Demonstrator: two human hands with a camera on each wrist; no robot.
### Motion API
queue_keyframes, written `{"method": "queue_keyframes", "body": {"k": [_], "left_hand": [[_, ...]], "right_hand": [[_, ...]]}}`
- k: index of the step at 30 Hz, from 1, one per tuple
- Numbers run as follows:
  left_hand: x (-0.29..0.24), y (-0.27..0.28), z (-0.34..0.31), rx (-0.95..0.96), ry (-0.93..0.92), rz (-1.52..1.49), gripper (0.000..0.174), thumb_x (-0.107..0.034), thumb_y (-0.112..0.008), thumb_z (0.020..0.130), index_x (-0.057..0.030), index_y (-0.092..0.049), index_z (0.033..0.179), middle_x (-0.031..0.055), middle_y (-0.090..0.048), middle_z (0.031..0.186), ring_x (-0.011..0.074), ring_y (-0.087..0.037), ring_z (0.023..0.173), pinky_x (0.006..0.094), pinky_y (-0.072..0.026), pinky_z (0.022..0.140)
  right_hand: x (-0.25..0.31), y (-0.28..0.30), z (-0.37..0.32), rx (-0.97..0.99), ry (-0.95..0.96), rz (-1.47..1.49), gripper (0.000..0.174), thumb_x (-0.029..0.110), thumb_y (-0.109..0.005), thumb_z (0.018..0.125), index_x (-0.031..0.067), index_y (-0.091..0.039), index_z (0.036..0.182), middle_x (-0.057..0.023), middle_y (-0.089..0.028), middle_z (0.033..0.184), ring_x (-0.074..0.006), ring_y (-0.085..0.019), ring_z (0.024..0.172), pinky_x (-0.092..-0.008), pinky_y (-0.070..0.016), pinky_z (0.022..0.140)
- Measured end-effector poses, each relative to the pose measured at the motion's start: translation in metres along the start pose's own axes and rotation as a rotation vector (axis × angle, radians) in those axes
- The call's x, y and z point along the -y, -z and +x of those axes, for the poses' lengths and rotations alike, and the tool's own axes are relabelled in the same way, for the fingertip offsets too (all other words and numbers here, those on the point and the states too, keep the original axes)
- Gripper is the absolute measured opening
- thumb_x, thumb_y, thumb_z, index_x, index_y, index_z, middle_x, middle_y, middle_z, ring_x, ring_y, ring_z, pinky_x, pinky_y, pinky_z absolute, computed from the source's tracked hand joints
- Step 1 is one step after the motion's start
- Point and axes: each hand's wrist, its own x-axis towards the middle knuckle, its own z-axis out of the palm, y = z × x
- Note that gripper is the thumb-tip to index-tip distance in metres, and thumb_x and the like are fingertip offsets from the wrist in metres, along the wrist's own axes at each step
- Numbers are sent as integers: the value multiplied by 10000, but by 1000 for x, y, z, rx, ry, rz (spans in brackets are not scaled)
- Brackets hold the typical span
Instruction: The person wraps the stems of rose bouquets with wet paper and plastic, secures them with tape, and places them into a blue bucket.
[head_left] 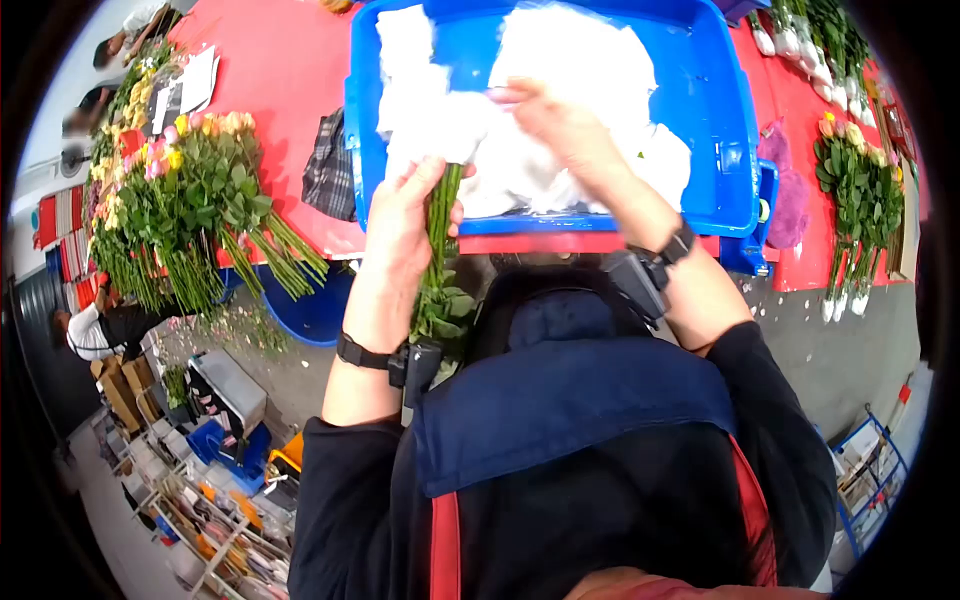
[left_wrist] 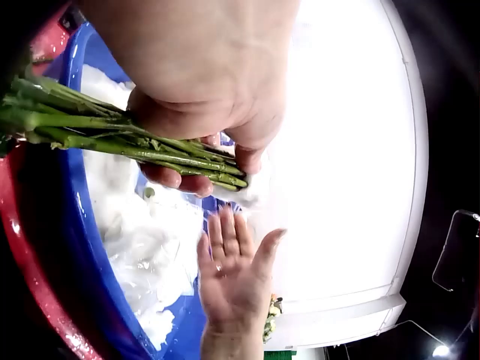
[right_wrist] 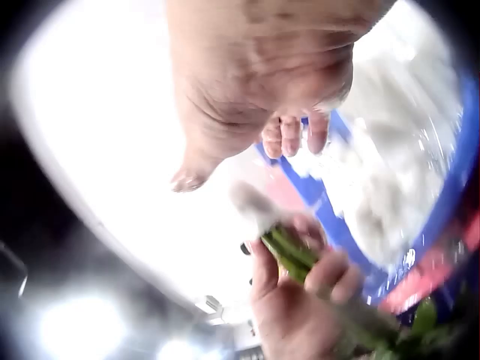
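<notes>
My left hand grips a bundle of green stems, its leaves hanging down toward my body. White wet wadding covers the cut ends at the top of the bundle. In the left wrist view the thumb and fingers curl round the stems close to their ends. My right hand hovers to the right of the wadded ends, palm exposed and fingers extended, holding nothing. The right wrist view also has it spread above the bundle, slightly blurred. Beneath both hands, white wadding lies heaped in a blue tub.
Cut roses lie on the red table at left, stems over its edge. More bundles with white-wrapped ends are at right. A plaid cloth and purple cloth flank the tub. A blue basin stands below.
</notes>
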Motion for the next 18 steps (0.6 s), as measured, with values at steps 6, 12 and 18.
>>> {"method": "queue_keyframes", "body": {"k": [6,12,18], "left_hand": [[-4,26,6,16,-31,36,278,-260,-560,963,-7,-611,1064,137,-689,994,122,-558,550,237,-445,481],[5,29,6,-57,-26,148,240,-252,-581,955,-22,-634,1003,95,-696,921,99,-548,519,222,-436,475],[2,9,-17,-21,75,244,283,-305,-623,931,-25,-656,934,21,-573,632,82,-534,502,212,-409,453]], "right_hand": [[3,7,-38,124,65,-1205,349,353,-705,807,16,-624,852,-148,-661,825,-274,-651,768,-368,-517,665],[-37,8,-46,138,193,-1332,260,257,-684,810,9,-613,844,-147,-640,795,-336,-628,773,-413,-493,667],[-1,36,-51,8,-7,-757,206,133,-547,887,14,-671,999,-156,-674,806,-251,-661,734,-334,-496,673]]}}
